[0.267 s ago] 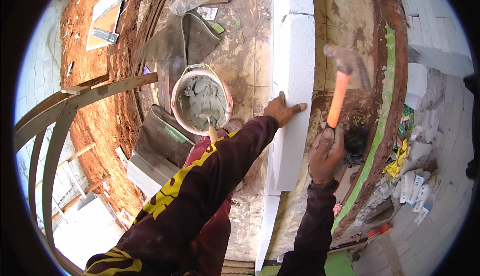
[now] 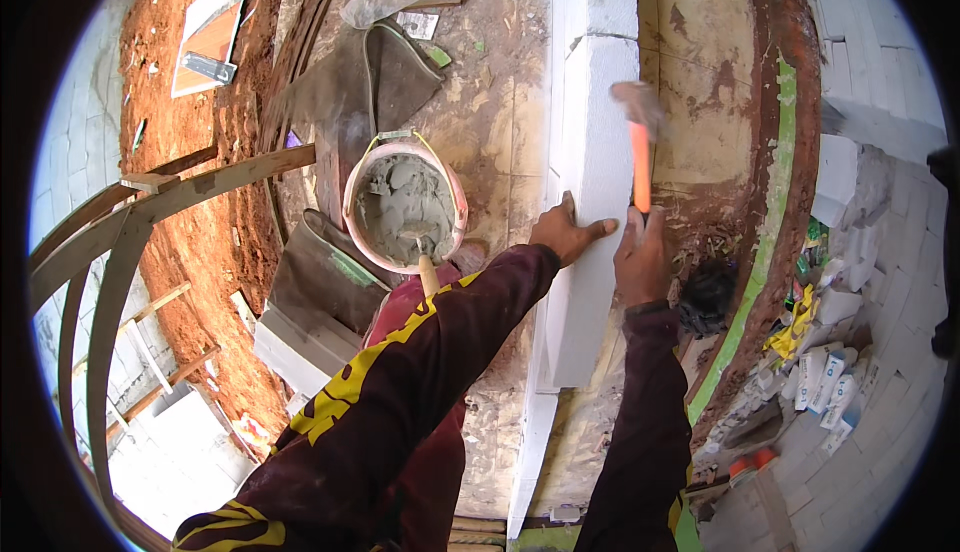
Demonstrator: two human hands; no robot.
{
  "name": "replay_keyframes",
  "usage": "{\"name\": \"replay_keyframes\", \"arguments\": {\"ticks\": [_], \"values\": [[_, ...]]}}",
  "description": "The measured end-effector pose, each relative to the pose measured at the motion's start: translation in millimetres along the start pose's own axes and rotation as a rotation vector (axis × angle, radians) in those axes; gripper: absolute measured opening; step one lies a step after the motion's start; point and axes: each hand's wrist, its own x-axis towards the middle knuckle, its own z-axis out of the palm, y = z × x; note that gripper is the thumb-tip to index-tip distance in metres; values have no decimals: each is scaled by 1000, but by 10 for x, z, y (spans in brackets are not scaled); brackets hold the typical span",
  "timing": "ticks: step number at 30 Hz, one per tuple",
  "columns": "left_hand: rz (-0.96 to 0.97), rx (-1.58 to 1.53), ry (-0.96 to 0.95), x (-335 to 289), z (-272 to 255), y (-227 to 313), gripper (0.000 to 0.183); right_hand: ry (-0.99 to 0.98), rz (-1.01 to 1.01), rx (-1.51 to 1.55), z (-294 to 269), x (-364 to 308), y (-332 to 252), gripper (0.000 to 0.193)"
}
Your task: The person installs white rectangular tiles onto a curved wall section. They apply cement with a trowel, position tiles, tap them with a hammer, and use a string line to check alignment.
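Observation:
A long white block point(image 2: 605, 112) lies in line with others on top of a low white wall. My left hand point(image 2: 571, 232) rests on it, thumb and fingers spread, pressing against its top and near side. My right hand point(image 2: 642, 262) is closed round the dark grip of a hammer point(image 2: 641, 157) with an orange handle. The hammer's head, slightly blurred, is over the right edge of the block; whether it touches I cannot tell. Left of the wall stands a pinkish bucket point(image 2: 352, 214) of grey mortar point(image 2: 392, 197), with a trowel point(image 2: 427, 264) resting in it.
Dark sacks point(image 2: 330, 282) and a pale block point(image 2: 305, 337) lie beside the bucket. A curved wooden frame point(image 2: 215, 184) reaches in from the left. To the right are a black bundle point(image 2: 708, 297), rubble, white bags point(image 2: 828, 382) and a yellow wrapper point(image 2: 795, 322).
The hammer has swung left, from beside the wall to over the block's right edge. My right hand has moved up and slightly left with it. My left hand stays on the block.

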Motion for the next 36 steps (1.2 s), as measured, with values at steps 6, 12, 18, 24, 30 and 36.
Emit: {"name": "replay_keyframes", "arguments": {"ticks": [6, 12, 18, 24, 30, 36], "values": [[12, -53, -35, 5, -3, -13, 121, 107, 67, 299, -39, -257, 52, 39], [7, 24, -27, 7, -5, -12, 116, -16, 136, 136, -26, -85, -61, 32], [16, 47, -21, 53, 66, -70, 121, 54, 224, 560, -343, -1589, 73, 30], [62, 88, -19, -250, 247, -253, 134, 61, 397, 609, -348, -3204, 121, 37], [57, -59, -68, -349, 186, -241, 128, 363, 211, 759, -525, -3554, -72, 29], [80, -71, -24, -372, 217, -243, 116, -86, 399, 251, 38, -3549, 288, 23]]}}
